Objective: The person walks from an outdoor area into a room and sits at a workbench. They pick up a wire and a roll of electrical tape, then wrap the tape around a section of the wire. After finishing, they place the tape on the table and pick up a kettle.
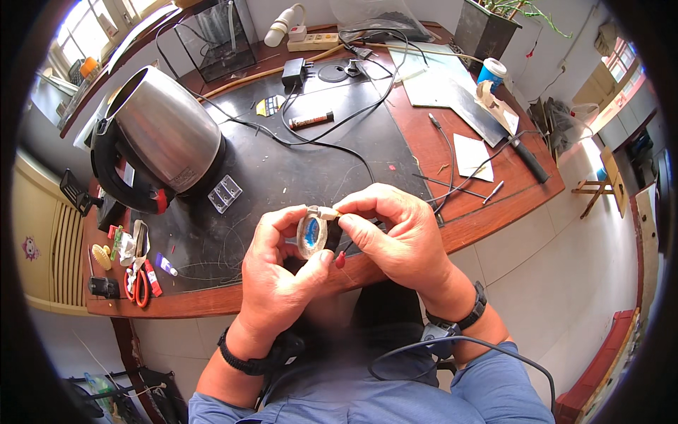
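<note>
My left hand point(281, 272) grips an oval, pale-rimmed object point(312, 234) with a blue middle between thumb and fingers, above the dark desk point(282, 173). My right hand point(388, 233) pinches a small beige piece point(326, 213) at the top of the oval, thumb and forefinger closed on it. A small red piece point(340, 259) hangs below, and something dark behind the oval is partly hidden by my hands. A small clear partitioned holder point(224, 193) lies to the left of my hands.
A steel kettle point(162, 120), red-handled scissors point(141, 286) and small items fill the left. Cables point(332, 138), a black adapter point(294, 73) and a power strip point(313, 42) lie behind. Papers point(470, 155), a large knife point(519, 148) and a cup point(492, 73) are at the right.
</note>
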Demonstrator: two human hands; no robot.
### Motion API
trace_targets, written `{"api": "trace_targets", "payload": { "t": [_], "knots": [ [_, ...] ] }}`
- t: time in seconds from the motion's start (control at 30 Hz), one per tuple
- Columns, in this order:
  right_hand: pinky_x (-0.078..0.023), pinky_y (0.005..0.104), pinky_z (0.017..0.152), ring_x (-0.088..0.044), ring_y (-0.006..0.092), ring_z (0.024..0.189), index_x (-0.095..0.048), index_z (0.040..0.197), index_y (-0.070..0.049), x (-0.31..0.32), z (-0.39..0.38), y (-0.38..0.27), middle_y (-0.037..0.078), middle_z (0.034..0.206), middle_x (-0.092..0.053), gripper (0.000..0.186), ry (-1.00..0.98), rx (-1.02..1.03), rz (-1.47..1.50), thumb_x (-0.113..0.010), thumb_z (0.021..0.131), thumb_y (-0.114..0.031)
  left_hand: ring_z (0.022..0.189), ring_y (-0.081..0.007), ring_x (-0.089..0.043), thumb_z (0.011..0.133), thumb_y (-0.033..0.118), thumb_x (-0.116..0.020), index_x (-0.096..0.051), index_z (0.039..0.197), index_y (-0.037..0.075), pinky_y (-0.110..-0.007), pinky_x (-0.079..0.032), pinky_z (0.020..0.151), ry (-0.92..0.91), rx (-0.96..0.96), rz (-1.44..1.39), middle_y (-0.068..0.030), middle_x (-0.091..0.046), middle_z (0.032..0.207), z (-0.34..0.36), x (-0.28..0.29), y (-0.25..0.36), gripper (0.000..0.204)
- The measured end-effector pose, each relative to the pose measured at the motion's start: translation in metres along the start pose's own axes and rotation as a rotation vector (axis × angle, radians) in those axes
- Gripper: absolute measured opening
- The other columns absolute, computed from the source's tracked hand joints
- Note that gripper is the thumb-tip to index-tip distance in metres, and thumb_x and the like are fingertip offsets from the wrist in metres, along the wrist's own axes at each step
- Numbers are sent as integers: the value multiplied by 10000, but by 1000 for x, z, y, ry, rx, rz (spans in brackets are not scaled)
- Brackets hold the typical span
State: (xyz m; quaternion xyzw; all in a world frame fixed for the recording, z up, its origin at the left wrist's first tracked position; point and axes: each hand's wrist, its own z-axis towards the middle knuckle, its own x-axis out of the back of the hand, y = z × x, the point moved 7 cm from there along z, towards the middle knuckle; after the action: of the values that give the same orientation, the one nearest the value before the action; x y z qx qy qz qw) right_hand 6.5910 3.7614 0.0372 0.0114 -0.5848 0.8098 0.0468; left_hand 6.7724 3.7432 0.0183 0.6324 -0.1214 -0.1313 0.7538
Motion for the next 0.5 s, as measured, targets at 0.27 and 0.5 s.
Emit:
{"api": "trace_targets", "payload": {
  "t": [0.27, 0.5],
  "knots": [
    [-533, 263, 797, -667, 106, 901, -760, 1069, 16, 0, 1, -6, 55, 986, -724, 117, -42, -11, -46, -719, 987, -57, 1143, -187, -674, 903, 24, -786, -551, 1412, 1, -328, -554, 949, 31, 8, 37, -117, -676, 1300, 0, 0, -4, 561],
    [-547, 269, 769, -677, 100, 860, -749, 1069, 21, -2, 6, -10, 64, 940, -722, 141, -126, -41, -91, -715, 979, -82, 1140, -276, -668, 851, 6, -795, -701, 1235, 34, -389, -537, 971, 32, -339, 441, -152, -688, 1242, 9, 3, 31, 396]
  ]
}}
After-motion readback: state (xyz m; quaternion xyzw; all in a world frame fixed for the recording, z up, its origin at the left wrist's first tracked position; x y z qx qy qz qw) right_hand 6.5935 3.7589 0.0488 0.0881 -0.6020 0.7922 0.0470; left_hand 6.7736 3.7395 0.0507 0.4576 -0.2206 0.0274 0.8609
